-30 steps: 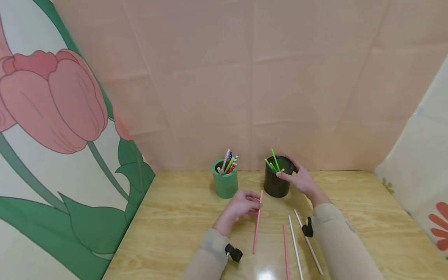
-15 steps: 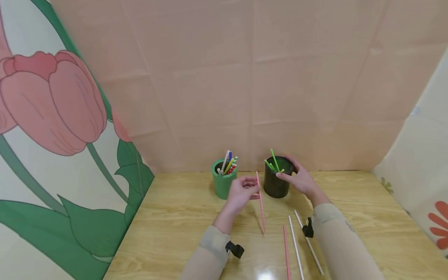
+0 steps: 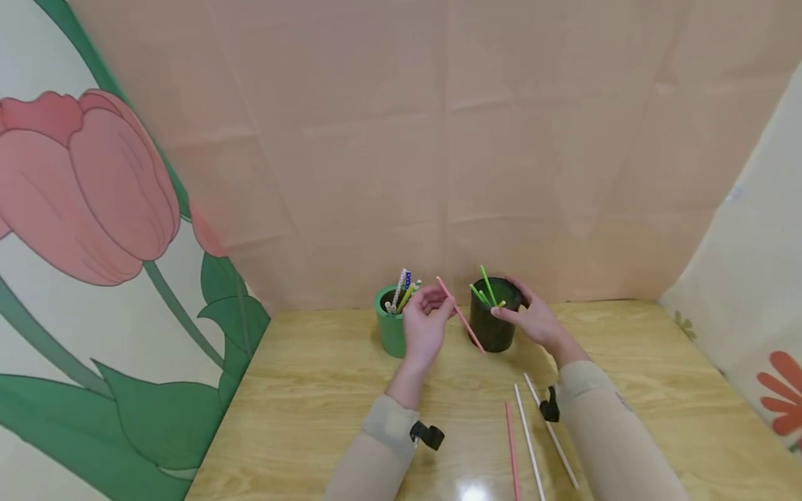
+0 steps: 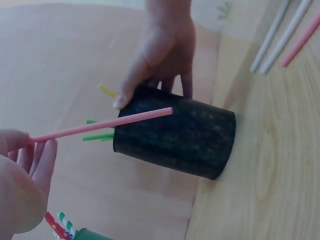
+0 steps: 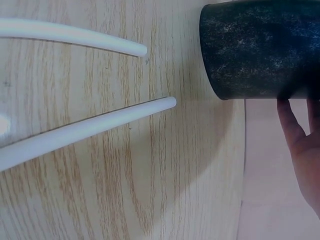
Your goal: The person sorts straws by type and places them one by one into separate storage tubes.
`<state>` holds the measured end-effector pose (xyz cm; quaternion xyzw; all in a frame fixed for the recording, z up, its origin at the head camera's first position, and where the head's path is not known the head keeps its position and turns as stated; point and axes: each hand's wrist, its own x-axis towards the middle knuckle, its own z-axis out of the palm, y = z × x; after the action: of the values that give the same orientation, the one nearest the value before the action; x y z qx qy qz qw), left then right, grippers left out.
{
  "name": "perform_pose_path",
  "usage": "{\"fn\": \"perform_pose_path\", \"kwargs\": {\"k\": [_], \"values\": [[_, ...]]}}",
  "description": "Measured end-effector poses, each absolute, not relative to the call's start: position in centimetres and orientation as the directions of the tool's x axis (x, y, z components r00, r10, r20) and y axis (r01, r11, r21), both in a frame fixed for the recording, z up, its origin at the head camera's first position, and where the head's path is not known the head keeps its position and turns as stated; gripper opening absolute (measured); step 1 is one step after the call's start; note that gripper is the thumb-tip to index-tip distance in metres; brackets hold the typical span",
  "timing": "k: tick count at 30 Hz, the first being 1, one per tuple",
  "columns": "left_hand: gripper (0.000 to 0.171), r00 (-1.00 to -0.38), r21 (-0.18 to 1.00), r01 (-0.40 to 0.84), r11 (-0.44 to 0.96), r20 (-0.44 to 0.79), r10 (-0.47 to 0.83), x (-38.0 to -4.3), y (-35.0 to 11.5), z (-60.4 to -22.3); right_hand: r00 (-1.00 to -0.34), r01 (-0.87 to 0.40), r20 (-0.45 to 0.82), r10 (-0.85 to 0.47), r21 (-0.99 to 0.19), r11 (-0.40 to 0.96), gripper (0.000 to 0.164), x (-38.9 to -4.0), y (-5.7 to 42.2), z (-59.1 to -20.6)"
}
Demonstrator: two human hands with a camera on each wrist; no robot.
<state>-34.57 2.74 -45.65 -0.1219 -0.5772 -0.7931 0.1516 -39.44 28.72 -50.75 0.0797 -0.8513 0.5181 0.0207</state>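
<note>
My left hand (image 3: pixel 426 330) pinches a pink straw (image 3: pixel 464 319) near its upper end. The straw slants down to the right, its lower end in front of the black cup (image 3: pixel 491 332) in the head view. In the left wrist view the straw (image 4: pixel 100 125) crosses in front of the cup's side; I cannot tell whether they touch. Around the cup's right side and rim my right hand (image 3: pixel 535 321) keeps its grip, thumb at the front. Several green straws (image 3: pixel 488 285) and a yellow one (image 4: pixel 106 91) stick out of this upright cup.
Left of the black cup stands a green cup (image 3: pixel 391 335) of patterned straws (image 3: pixel 397 291), partly behind my left hand. On the wooden table (image 3: pixel 301 403), nearer me, lie a pink straw (image 3: pixel 512 449) and two white straws, one (image 3: pixel 529 440) beside the other (image 3: pixel 554 440). A pinkish wall covering (image 3: pixel 351 174) rises behind.
My left hand has lifted the pink straw up and away from me, and the straw has tilted so its lower end swings right toward the black cup. The right hand stays on the cup.
</note>
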Motion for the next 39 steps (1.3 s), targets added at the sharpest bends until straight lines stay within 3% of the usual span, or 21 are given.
{"fn": "perform_pose_path", "kwargs": {"k": [7, 17, 28, 39], "values": [[0.027, -0.876, 0.806, 0.482, -0.345, 0.430, -0.220, -34.8, 3.4, -44.5, -0.986, -0.157, 0.118, -0.115, -0.885, 0.439, 0.100, -39.8, 28.9, -50.6], [0.029, -0.857, 0.726, 0.514, -0.456, 0.410, -0.313, -34.7, 4.3, -44.0, -0.989, -0.138, 0.100, -0.105, -0.877, 0.460, 0.101, -40.0, 29.0, -50.7], [0.030, -0.802, 0.657, 0.582, -0.479, 0.367, -0.472, -34.7, 4.6, -43.7, -0.989, -0.136, 0.095, -0.113, -0.885, 0.446, 0.103, -39.7, 28.9, -50.7], [0.031, -0.794, 0.634, 0.600, -0.488, 0.393, -0.464, -34.8, 5.7, -44.2, -0.989, -0.141, 0.103, -0.109, -0.881, 0.451, 0.102, -39.6, 28.8, -50.8]]}}
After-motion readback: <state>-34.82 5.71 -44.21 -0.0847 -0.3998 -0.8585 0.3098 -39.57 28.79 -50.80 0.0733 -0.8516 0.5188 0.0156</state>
